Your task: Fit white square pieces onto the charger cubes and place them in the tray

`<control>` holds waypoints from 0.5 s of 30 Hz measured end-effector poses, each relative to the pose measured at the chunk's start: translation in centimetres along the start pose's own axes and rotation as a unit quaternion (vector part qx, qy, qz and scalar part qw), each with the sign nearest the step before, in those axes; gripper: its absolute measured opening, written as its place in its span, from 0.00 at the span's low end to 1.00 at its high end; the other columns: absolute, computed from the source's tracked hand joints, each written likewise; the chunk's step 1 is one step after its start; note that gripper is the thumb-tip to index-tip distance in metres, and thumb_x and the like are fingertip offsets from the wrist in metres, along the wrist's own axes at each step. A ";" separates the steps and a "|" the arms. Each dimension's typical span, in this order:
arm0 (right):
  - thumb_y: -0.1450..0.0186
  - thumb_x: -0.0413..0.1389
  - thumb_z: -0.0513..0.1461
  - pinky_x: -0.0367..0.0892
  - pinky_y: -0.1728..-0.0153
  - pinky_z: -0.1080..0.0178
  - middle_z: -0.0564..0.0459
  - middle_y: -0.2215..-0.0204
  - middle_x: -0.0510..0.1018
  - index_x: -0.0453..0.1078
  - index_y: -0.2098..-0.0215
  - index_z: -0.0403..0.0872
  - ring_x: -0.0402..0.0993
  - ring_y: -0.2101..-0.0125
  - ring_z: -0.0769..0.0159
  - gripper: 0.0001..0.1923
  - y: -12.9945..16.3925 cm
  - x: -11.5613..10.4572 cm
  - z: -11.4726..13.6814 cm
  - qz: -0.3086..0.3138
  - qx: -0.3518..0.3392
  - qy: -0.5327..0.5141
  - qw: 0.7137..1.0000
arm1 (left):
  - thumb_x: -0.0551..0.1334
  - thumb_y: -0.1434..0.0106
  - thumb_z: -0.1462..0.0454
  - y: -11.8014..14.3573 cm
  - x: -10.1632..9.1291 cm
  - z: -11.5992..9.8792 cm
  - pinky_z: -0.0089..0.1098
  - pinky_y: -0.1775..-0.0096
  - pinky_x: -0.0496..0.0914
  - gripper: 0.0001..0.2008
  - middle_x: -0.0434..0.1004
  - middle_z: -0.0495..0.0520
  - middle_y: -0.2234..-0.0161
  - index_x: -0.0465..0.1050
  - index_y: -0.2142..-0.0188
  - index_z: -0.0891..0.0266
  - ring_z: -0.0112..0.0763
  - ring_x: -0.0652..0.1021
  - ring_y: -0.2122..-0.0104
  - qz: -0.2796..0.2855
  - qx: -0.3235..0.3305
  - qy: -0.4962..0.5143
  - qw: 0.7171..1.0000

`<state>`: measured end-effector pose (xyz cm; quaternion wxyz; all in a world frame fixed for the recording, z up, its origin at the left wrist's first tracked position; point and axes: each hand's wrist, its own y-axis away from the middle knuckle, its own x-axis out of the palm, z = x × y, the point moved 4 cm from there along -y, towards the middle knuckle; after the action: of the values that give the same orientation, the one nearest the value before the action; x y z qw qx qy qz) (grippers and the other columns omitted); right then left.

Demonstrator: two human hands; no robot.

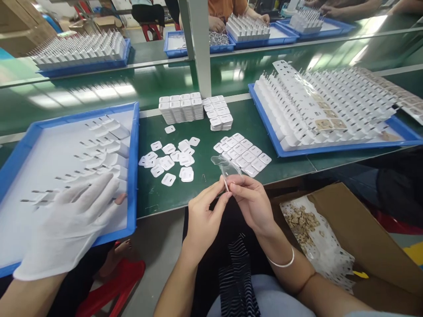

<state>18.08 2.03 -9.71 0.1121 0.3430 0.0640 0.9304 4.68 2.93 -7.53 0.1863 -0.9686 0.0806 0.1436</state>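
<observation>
Close to the table's front edge, my left hand (206, 209) and my right hand (251, 200) meet, fingertips pinched on a thin clear plastic piece (228, 165). A narrow pale edge shows between the fingertips; whether it belongs to the plastic I cannot tell. Just beyond my hands lies a sheet of joined white printed cards (246, 154). To its left, many loose white cards (168, 163) with small slots are scattered on the green table (148, 196). Behind them stand a tall stack of card sheets (181, 109) and a smaller stack (218, 115).
At left, a co-worker's white-gloved hand (79, 211) reaches over white pronged parts in a blue tray (132, 176). A blue tray (280, 152) of white pronged pieces sits at right. Below it, a cardboard box (373, 237) holds brown scraps (302, 222). A post (199, 53) rises behind the stacks.
</observation>
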 end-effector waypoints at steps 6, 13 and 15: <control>0.45 0.70 0.35 0.70 0.63 0.69 0.55 0.73 0.82 0.82 0.73 0.49 0.74 0.70 0.73 0.03 -0.1 0.1 -0.2 0.009 0.004 -0.003 1.000 | 0.58 0.31 0.72 0.2 -0.1 -1.5 0.28 0.53 0.79 0.14 0.85 0.56 0.54 0.81 0.52 0.63 0.34 0.85 0.57 -0.027 0.133 -0.101 0.986; 0.45 0.68 0.45 0.66 0.72 0.65 0.56 0.76 0.73 0.75 0.75 0.48 0.69 0.74 0.70 0.10 1.0 -9.4 3.3 -0.165 -0.164 0.145 0.962 | 0.56 0.27 0.66 0.0 -4.0 -0.7 0.30 0.59 0.78 0.14 0.86 0.55 0.61 0.82 0.57 0.63 0.35 0.85 0.63 -0.184 0.048 -0.164 0.968; 0.41 0.64 0.47 0.66 0.73 0.63 0.53 0.73 0.75 0.74 0.70 0.47 0.69 0.74 0.68 0.12 2.3 -14.2 4.5 -0.263 -0.236 0.285 0.891 | 0.57 0.28 0.64 -1.1 -5.7 0.0 0.35 0.52 0.77 0.15 0.84 0.61 0.53 0.80 0.49 0.65 0.42 0.84 0.55 -0.208 0.061 -0.306 0.927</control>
<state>31.11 -3.58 -14.70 0.4073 -0.0030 -0.0405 0.9124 -0.46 4.54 -5.43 0.2868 -0.8591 -0.1746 0.3863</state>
